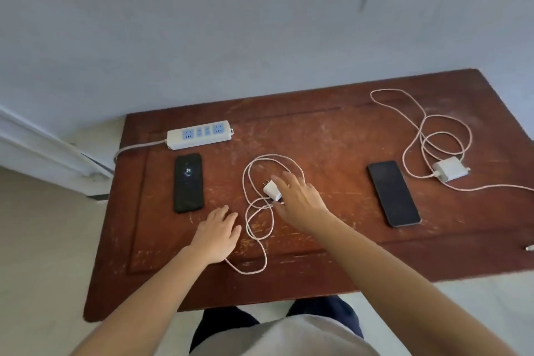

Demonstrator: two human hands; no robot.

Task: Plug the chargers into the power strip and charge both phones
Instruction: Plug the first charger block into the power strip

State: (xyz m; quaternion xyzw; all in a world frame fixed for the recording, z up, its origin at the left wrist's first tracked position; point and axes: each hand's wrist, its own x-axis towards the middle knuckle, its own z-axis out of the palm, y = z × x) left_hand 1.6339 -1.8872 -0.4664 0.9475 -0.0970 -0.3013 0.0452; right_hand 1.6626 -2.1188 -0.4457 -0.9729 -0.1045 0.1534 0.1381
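A bare stretch of table [326, 139] is left between the power strip [200, 134] and the right phone [393, 193]. The middle is cluttered by looped cable [254, 228], and the strip's near side is flanked by the left phone [188, 182].

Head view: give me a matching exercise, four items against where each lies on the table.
Items:
1. power strip
2. small charger
3. big charger
4. left hand

Places:
A. far right, beside the right phone
B. back left, above the left phone
C. flat on the table, near edge
D. centre, at the right hand fingertips

Pairs: 1-B, 2-D, 3-A, 4-C
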